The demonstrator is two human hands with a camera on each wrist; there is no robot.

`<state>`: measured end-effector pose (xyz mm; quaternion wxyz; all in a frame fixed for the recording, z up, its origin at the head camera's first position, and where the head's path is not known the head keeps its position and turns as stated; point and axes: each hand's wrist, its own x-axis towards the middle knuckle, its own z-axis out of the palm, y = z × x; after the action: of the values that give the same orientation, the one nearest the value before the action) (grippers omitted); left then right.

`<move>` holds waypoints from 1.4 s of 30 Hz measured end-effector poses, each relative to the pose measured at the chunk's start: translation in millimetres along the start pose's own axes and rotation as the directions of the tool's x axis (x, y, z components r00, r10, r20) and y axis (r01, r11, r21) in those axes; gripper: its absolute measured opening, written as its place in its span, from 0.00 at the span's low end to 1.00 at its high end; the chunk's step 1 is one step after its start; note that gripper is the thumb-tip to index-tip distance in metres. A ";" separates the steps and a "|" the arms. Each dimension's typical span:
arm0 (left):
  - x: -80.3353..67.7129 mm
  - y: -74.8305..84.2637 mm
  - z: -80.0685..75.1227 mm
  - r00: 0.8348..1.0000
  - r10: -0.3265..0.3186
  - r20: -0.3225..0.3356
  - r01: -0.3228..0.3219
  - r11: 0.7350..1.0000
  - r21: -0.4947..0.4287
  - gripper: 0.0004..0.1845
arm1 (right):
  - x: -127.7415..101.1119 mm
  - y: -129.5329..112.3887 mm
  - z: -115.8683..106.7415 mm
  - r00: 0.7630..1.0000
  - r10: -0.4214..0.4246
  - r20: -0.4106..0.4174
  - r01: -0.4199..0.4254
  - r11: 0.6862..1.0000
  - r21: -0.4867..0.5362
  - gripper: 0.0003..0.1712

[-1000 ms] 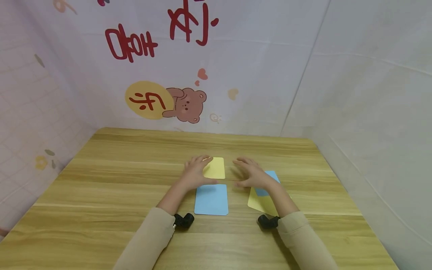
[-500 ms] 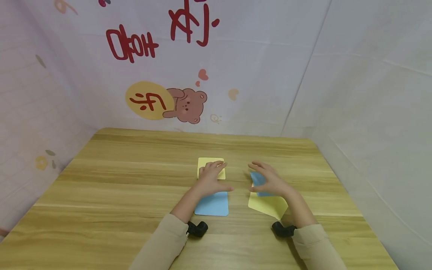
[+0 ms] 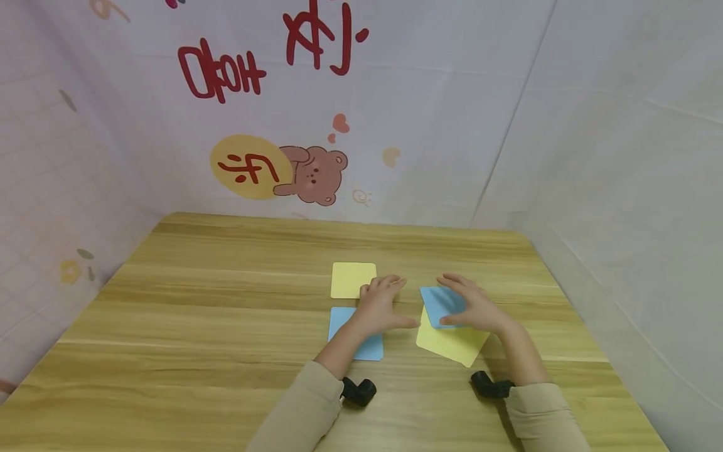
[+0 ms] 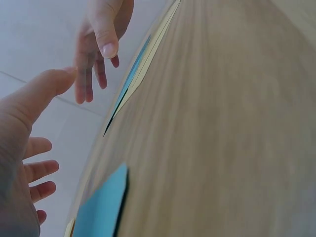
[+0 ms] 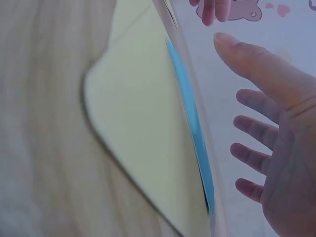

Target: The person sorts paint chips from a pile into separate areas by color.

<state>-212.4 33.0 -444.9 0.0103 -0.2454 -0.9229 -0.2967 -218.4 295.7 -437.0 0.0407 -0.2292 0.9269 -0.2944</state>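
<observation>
- Since the earlier frames both hands have moved to the right: the left hand has left the far yellow card, which now lies fully uncovered, and it sits between the two pairs of cards
- The right hand is over the small blue card, which lies on top of a larger yellow card at the right; its fingers are spread and relaxed, and they grip nothing
- The left hand's fingers are also straight and loose, holding nothing; its wrist crosses the near blue card on the wooden surface
- In my judgement, to shift the blue card well the flat fingers should press lightly and slide it, so the yellow card under it does not move too
- The right wrist view shows the blue card's edge on the yellow card, but I cannot tell if the fingertips really touch it
- The left wrist view is blurred; only thin card edges are seen there
- Part of the near blue card is hidden by the left forearm
</observation>
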 end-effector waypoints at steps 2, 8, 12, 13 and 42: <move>1.6 4.3 4.5 1.000 -0.002 0.001 0.002 1.000 0.026 0.51 | -2.0 3.9 -2.0 1.000 0.005 -0.002 -0.005 1.000 -0.004 0.53; 4.6 14.1 17.2 1.000 -0.011 0.013 0.010 0.998 0.059 0.52 | -7.1 15.3 -4.3 0.999 0.036 0.024 -0.037 0.999 0.022 0.55; 8.2 18.9 25.5 1.000 -0.016 0.008 0.015 0.997 0.080 0.52 | -10.1 24.2 -4.8 0.998 0.045 0.037 -0.046 0.998 0.040 0.56; 9.2 20.3 27.3 1.000 -0.020 0.010 0.019 0.996 0.086 0.52 | -10.7 26.6 -4.6 0.998 0.047 0.040 -0.049 0.998 0.041 0.56; 23.9 36.8 57.6 0.995 -0.083 0.054 0.073 0.983 0.170 0.48 | -10.6 39.2 -3.0 0.997 0.062 0.044 -0.060 0.997 -0.053 0.55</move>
<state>-209.3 101.3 -468.4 -0.0086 -0.2163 -0.9533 -0.2107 -225.2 330.3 -457.3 0.0650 -0.2085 0.9396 -0.2637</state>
